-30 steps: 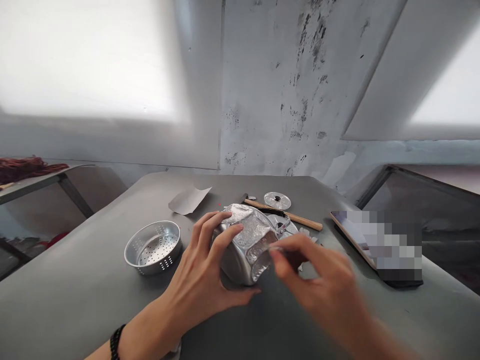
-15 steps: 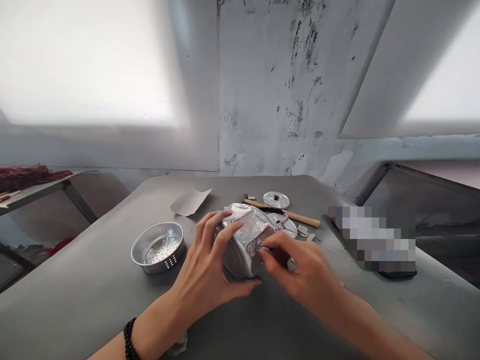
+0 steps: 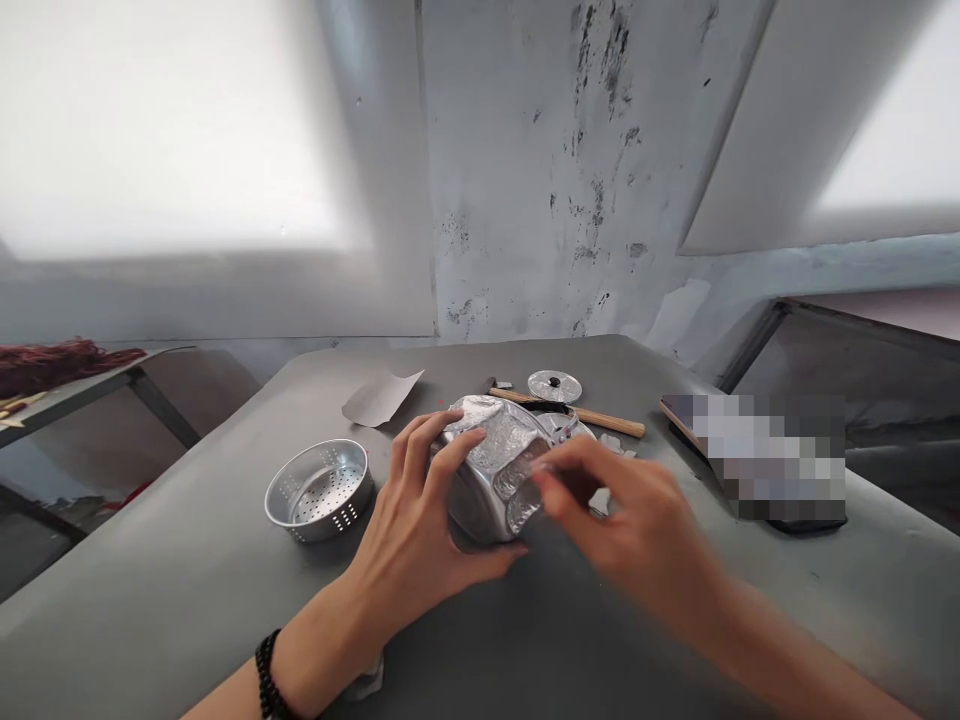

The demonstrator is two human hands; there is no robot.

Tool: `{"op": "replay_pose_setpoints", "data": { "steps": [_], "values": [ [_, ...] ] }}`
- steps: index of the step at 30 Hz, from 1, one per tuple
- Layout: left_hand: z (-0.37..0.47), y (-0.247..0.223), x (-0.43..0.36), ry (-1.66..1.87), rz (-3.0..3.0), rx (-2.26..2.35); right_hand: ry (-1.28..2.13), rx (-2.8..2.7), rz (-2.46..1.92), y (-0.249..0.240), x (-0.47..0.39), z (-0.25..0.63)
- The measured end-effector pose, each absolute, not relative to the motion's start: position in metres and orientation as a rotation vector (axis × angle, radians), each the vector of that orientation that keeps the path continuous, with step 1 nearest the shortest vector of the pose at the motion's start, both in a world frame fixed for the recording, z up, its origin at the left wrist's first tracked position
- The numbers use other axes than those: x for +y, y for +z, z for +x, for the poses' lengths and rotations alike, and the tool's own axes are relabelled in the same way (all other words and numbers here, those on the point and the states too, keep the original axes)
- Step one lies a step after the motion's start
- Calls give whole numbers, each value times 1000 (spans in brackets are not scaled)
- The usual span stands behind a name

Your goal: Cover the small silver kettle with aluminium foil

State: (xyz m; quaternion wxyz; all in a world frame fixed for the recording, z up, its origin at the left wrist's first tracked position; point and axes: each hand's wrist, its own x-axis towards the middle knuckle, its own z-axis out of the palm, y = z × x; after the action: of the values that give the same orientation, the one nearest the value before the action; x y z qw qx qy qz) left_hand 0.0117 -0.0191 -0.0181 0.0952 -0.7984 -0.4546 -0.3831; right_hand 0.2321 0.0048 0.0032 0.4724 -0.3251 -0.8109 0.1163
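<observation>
My left hand (image 3: 409, 525) is wrapped around a small shiny metal pot (image 3: 476, 505), tilted above the table, fingers over its top and thumb beneath. A crinkled silver, foil-like layer (image 3: 489, 432) covers the side that faces up and right. At that side's right edge, my right hand (image 3: 626, 510) is closed in a pinch; its fingertips are blurred and what lies between them is hidden. To the left stands a round perforated metal steamer basket (image 3: 319, 490).
Behind the pot lie a wooden-handled hammer (image 3: 607, 422) and a round lid with a black knob (image 3: 555, 386), another disc partly hidden. A bent grey sheet (image 3: 382, 397) is at back left, and a blurred-out device (image 3: 757, 460) on the right. Scraps lie around.
My right hand has shifted slightly right and up, away from the pot's edge. More of the crinkled silver layer shows there. My left hand keeps its hold, and the view has tilted a little.
</observation>
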Motion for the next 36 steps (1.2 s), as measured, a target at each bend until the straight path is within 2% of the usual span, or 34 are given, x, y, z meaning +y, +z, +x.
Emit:
{"op": "replay_pose_setpoints", "data": {
  "steps": [3, 7, 12, 16, 22, 27, 36],
  "values": [
    [12, -19, -18, -1133, -2366, -1330, 243, -1966, -821, 3, 4, 230],
    [12, -21, -18, -1171, -2349, -1328, 364, -2064, -741, 3, 3, 228],
    [14, -22, -19, -1140, -2365, -1322, 248, -1903, -860, 4, 4, 231],
    [15, -24, -18, -1211, -2357, -1309, 352, -2062, -728, 4, -1, 230],
    [16, -25, -17, -1189, -2358, -1343, 228, -1914, -878, 6, 6, 235],
    [16, -23, -20, -1212, -2376, -1320, 324, -2088, -695, 5, -3, 227],
    [14, -18, -18, -1169, -2401, -1379, 148, -1910, -895, 7, 16, 244]
  ]
}}
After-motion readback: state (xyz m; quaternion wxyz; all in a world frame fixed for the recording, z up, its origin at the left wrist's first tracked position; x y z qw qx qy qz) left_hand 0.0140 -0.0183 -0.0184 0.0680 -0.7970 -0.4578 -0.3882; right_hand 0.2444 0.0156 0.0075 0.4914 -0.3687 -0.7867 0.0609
